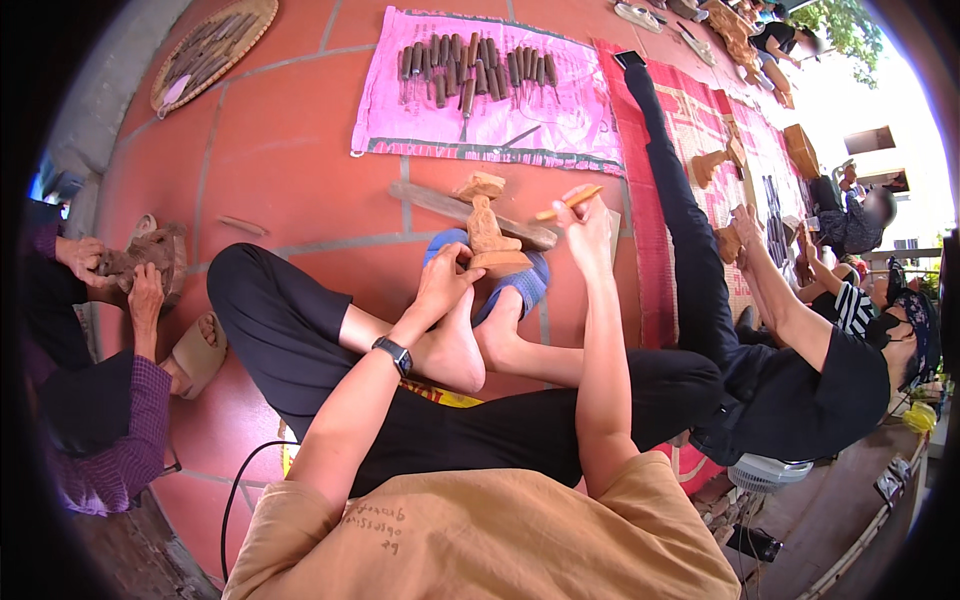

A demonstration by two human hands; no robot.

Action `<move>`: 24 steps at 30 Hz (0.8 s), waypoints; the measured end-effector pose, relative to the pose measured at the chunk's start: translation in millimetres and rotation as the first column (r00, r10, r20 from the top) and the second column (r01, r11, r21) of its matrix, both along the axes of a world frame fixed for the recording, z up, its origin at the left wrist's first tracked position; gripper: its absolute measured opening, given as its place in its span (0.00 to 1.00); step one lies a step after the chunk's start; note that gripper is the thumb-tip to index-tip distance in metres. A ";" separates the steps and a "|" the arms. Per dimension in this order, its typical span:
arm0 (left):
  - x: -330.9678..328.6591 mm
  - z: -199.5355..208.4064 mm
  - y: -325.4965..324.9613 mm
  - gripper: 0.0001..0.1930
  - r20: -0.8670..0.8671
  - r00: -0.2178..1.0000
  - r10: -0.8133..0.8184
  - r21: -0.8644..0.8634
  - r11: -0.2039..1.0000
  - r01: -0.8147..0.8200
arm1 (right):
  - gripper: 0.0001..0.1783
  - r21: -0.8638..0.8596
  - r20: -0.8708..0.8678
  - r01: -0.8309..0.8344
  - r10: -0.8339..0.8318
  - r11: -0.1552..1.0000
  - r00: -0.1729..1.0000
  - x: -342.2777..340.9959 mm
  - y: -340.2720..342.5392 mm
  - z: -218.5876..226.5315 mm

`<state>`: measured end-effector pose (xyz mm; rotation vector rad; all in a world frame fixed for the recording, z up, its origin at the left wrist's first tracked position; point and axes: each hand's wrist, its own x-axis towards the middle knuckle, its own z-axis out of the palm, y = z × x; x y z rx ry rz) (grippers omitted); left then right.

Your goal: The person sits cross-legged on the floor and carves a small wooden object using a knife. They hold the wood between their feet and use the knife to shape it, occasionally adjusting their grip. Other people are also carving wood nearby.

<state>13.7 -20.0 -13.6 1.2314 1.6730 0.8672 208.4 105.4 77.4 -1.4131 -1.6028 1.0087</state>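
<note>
A light-brown carved wooden figurine (488, 228) stands between my feet, with a seated body, a wide block at its top and a flat base. My left hand (443, 287), with a watch on its wrist, is closed on the lower left edge of that base. To the right of the figurine, my right hand (588, 222) is raised, its fingers pinched round a yellow pencil (570, 203). The pencil points left toward the figurine, apart from it. Behind the figurine, a weathered wooden plank (425, 200) lies slanted on the tiles.
Many wooden-handled carving tools (465, 70) lie on a pink sheet (590, 120) ahead. A round woven tray (258, 22) with more tools is at far left. Co-workers sit close on both sides, handling carved wood (155, 262). A thin wood piece (242, 226) lies on the tiles.
</note>
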 end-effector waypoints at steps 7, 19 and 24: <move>1.9 0.6 -2.9 0.18 0.026 1.000 0.005 0.001 1.000 -0.005 | 0.08 -0.069 0.010 0.057 -0.056 0.996 0.998 -1.8 1.6 -37.5; 0.0 -1.7 1.4 0.18 0.011 1.000 -0.001 0.017 1.000 0.001 | 0.06 -0.122 -0.249 0.065 -0.094 0.990 0.964 -8.6 1.1 -30.6; -0.2 -2.3 -0.3 0.19 -0.015 1.000 -0.010 0.015 1.000 0.010 | 0.07 -0.251 -0.277 0.097 -0.167 0.963 0.946 -8.9 0.5 -50.5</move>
